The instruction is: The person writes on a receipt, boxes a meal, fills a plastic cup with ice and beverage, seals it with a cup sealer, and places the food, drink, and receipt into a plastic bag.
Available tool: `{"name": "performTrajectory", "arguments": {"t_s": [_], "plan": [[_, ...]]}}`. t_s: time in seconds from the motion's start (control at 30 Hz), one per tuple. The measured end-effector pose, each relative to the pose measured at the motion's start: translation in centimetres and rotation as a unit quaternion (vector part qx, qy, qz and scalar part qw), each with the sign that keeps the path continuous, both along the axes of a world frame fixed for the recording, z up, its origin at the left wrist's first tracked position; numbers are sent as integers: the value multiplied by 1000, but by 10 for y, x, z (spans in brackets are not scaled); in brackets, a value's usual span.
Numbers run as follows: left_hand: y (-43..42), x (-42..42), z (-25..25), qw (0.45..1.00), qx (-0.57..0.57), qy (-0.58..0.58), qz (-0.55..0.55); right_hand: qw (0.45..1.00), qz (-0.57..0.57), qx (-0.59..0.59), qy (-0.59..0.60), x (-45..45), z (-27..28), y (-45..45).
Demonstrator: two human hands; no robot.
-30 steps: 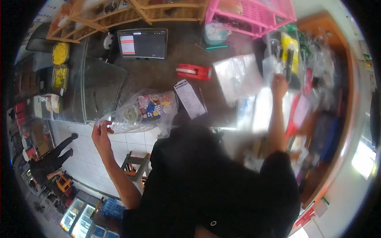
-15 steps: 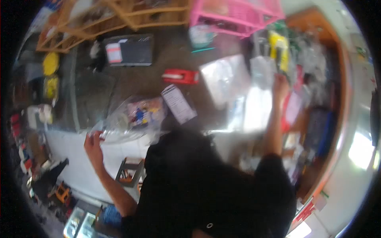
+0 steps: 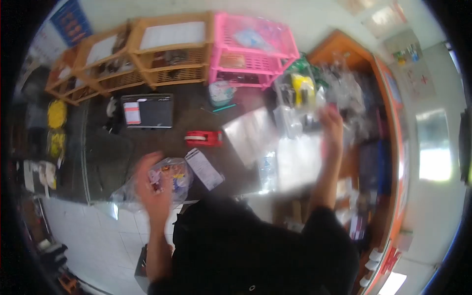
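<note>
My left hand (image 3: 152,184) is smeared by motion above a clear plastic bag (image 3: 169,169) that holds several small colourful items. Whether its fingers touch the bag is unclear. My right hand (image 3: 332,122) is raised at the right end of the counter, fingers curled, close to a clear bin (image 3: 289,120) with yellow and black things in it. What lies in those fingers, if anything, is too blurred to make out. A printed paper slip (image 3: 204,169) rests just right of the bag, below a red tape dispenser (image 3: 203,138).
Flat plastic sheets (image 3: 250,135) and a white stack (image 3: 300,162) cover the counter's right part. Behind stand wooden racks (image 3: 169,64) and a pink basket rack (image 3: 246,61). A dark laptop-like slab (image 3: 157,112) sits at left. Crumpled clear bags (image 3: 344,88) fill the right corner.
The view has tilted up, showing more of the racks and wall. My left hand has left the bag's left edge and moved right over it. My right hand stays near the bin.
</note>
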State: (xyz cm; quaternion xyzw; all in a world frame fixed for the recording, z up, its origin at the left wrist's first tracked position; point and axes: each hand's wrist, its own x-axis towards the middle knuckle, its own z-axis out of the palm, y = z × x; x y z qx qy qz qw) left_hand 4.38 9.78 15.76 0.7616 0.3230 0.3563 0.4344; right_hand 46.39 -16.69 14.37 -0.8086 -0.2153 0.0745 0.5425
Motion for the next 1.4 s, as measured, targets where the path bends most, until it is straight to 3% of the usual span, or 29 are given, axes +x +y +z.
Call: {"name": "performTrajectory", "arguments": {"t_s": [0.03,0.07,0.13,0.23,0.33,0.37,0.4,0.47,0.53,0.6,0.63,0.67,0.73,0.77,0.8,0.83,0.93,1.0,1.03,1.1,1.13,1.17,1.2,1.23,1.27,1.3,1.33,1.37,1.4], "plan": [[-12,21,-16,996,-41,28,-79,994,8,21,104,-35,28,18],[-22,44,-15,977,-116,9,-176,997,30,-47,50,-48,26,21],[-47,96,-48,912,-283,-96,-281,994,102,-37,15,-90,32,41],[-61,151,-42,760,-546,-210,-283,982,174,10,75,-134,39,60],[-45,180,-69,736,-577,-194,-296,971,220,10,98,-155,45,68],[-44,181,-72,787,-532,-190,-249,969,215,10,120,-164,53,65],[-42,178,-76,786,-531,-191,-252,970,213,10,117,-157,43,51],[-33,168,-99,813,-525,-165,-190,963,195,156,105,-115,-6,4],[-28,149,-115,826,-526,-132,-155,956,113,197,188,-106,-27,-25],[-26,124,-123,840,-521,-100,-116,916,303,183,188,-115,-21,-26],[-30,107,-124,845,-504,-89,-157,956,207,81,192,-132,-20,-12],[-38,86,-126,847,-489,-75,-196,943,290,-139,81,-137,-10,3],[-46,31,-60,984,-141,-18,-106,883,323,-332,-72,-120,-36,-1],[-37,4,-53,998,-36,-45,-13,871,315,-363,-98,-111,-47,-8],[-24,-27,-45,991,73,-63,87,864,315,-378,-108,-106,-52,-13],[-9,-57,-30,988,88,-47,114,859,322,-382,-110,-107,-54,-15],[18,-137,-19,881,225,130,396,872,386,-282,-103,-143,-37,19],[32,-180,-86,902,64,399,155,869,454,-172,-96,-209,9,85],[39,-183,-98,891,47,436,116,851,498,-144,-80,-234,8,107],[50,-177,-121,879,34,468,81,754,643,-19,-133,-295,17,166],[54,-175,-132,942,-124,301,85,709,674,10,-205,-326,10,194],[57,-173,-134,952,-270,114,85,675,693,-147,-205,-356,-15,218],[52,-163,-107,973,-221,1,66,624,694,-291,-210,-380,-52,252],[46,-152,-80,980,-159,-109,49,620,669,-324,-252,-392,-108,286],[49,-153,-117,987,-123,-88,59,614,641,-353,-297,-400,-154,309],[57,-157,-153,991,-87,-68,71,639,706,-183,-245,-408,-163,322],[51,-161,-137,992,-104,-34,64,616,762,-19,-201,-415,-171,336],[41,-164,-111,991,-124,1,55,594,779,2,-201,-421,-187,346],[36,-168,-94,988,-144,36,51,603,761,-70,-226,-423,-200,353]]}}
